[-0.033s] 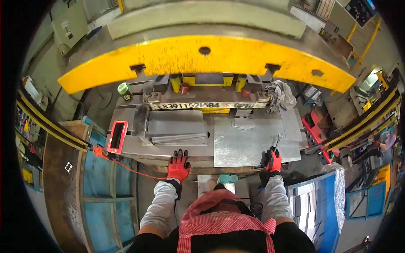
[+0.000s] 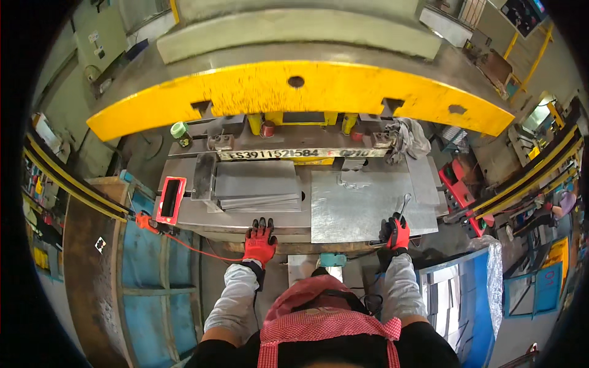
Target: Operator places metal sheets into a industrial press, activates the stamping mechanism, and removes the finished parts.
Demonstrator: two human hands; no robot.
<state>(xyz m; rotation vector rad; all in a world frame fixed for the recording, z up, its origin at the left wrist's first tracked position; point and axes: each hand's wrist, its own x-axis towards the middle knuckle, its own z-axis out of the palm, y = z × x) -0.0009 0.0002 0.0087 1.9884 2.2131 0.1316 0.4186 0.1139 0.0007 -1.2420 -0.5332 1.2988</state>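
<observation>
So the big thing here is the chipped yellow steel press beam (image 2: 245, 92) arching across the far side, and on the near side of it there's a grey steel-topped bench (image 2: 199, 216). Room's kinda packed: a blue-panelled cart with a wooden frame (image 2: 144, 257) off to the left, and a blue open-topped crate (image 2: 475, 288) close on the right. On the right half of the bench lies a shiny silver metal sheet (image 2: 362, 211), flat, long axis running left to right. Left of it sits a neat stack of matte grey rectangular plates (image 2: 257, 178), well back from the front edge. The left hand (image 2: 260, 241), red glove with black fingertips, is open with fingers spread at the bench's front edge, nearer the stack. The right hand (image 2: 399, 234), same kind of glove, is curled around a slim metal rod with a ring end (image 2: 402, 210) and is way closer to the sheet, which stretches ahead and leftward from it. The ring points away from the body, tipped slightly right. Can't really tell what the dark bit beside that glove is, too small.
</observation>
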